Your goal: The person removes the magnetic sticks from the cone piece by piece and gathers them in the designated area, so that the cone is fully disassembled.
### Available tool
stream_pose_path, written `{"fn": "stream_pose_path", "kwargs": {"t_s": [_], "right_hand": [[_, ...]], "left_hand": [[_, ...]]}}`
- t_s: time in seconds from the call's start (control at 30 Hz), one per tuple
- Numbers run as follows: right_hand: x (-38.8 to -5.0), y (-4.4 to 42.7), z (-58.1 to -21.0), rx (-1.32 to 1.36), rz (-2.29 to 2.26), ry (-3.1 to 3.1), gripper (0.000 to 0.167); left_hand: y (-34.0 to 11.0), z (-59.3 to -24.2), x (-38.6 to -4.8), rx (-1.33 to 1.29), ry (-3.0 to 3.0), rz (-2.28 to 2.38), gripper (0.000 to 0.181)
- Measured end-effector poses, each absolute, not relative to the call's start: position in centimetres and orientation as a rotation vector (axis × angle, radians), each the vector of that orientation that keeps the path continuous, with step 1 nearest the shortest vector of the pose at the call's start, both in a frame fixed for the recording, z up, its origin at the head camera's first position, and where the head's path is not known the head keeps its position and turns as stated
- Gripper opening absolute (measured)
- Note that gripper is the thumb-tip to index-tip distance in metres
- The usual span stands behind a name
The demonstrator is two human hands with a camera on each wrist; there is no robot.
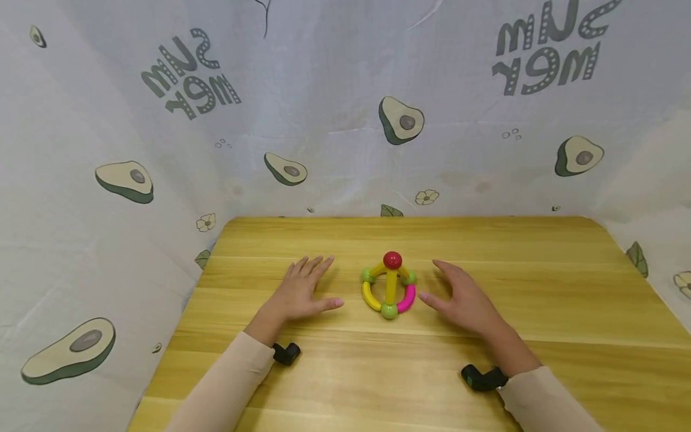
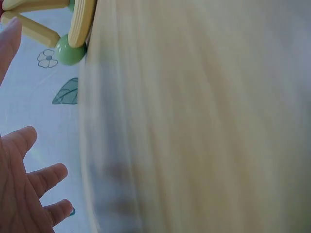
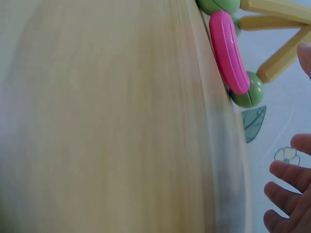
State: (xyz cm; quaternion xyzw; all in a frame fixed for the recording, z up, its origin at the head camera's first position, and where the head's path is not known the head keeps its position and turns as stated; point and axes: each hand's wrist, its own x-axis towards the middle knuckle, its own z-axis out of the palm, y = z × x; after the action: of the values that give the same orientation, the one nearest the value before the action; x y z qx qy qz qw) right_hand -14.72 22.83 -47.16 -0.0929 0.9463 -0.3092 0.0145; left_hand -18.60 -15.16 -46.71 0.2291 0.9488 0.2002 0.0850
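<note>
On the wooden table stands a small pyramid of toy rods and balls [image 1: 391, 287]. A red ball tops it, yellow straight rods [image 3: 281, 57] slope down to green balls [image 2: 71, 49], and curved pieces, yellow and pink [image 3: 228, 52], join the green balls at its base. To its left is my left hand [image 1: 302, 293], fingers spread, apart from the toy. My right hand [image 1: 465, 298] hovers on the other side, thumb close to the pink curved piece but with a small gap. Neither hand holds anything.
The wooden table [image 1: 345, 372] reaches back to a pale cloth [image 1: 335, 90] printed with avocados and lettering, which hangs behind and along the sides. Each wrist wears a black camera mount, the left one [image 1: 286, 354] and the right one [image 1: 483, 378].
</note>
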Motion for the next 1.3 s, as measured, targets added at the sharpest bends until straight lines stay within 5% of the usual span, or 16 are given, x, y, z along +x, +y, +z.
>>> {"fn": "stream_pose_path", "kwargs": {"t_s": [1.13,1.3], "right_hand": [[-15.4,18.2,-49.1,-0.314,-1.454,2.797,0.049],[-14.9,18.1,-49.2,-0.403,-1.534,2.755,0.055]], "left_hand": [[-7.7,-46.8,-18.7,0.727,2.539,1.196,0.047],[-7.4,-47.1,-18.6,0.711,2.551,1.282,0.037]]}}
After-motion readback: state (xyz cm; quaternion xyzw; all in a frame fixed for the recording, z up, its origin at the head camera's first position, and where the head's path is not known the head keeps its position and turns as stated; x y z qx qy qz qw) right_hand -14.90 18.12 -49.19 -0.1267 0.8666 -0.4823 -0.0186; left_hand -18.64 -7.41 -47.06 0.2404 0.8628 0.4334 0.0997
